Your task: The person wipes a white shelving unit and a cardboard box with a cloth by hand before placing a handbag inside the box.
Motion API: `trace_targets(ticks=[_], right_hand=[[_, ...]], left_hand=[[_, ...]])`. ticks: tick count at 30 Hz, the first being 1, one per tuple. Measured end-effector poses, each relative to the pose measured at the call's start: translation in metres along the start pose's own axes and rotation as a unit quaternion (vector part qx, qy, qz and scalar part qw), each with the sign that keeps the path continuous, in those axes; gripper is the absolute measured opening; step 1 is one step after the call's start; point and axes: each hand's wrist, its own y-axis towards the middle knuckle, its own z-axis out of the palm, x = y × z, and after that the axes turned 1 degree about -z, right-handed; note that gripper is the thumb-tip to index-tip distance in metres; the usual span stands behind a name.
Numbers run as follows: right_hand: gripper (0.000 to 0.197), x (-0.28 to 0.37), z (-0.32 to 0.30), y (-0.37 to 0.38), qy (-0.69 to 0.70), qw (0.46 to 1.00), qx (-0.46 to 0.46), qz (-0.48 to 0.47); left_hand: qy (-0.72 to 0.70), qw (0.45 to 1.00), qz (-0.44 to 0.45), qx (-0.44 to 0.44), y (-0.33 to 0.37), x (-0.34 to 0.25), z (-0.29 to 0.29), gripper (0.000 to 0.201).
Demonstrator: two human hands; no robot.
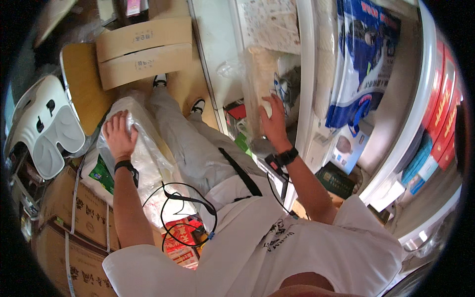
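Observation:
My left hand point(120, 136) lies flat, fingers spread, on top of a large white package in clear plastic point(153, 168) beside my left leg. At the shelf on the right, my right hand point(275, 123) is closed on the side of a long pale pack in clear plastic point(257, 79). Something whitish shows between its thumb and fingers; the exact contents of the pack are blurred. Behind that hand are dark and blue-white wrapped items point(289, 86). A green-and-white packet point(101, 173) sits under the left package's edge.
An open cardboard box point(143, 52) stands ahead, beside a white plastic chair back point(49, 126). Strapped cartons point(84, 218) are stacked at lower left. Right-hand shelves hold blue bags point(361, 64) and red boxes point(443, 104). A black cable loop point(163, 218) hangs before my shirt.

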Motion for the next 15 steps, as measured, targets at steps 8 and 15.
trace_targets(ticks=[8,15], right_hand=[[0.057,-0.121,0.062,0.006,-0.106,0.969,-0.176,0.136],[0.038,-0.172,0.053,0.064,-0.205,0.943,-0.232,0.119]], left_hand=[[0.027,0.999,0.017,0.013,0.0,0.016,0.003,0.048],[0.0,0.999,0.011,0.05,-0.006,0.035,-0.005,0.052]])
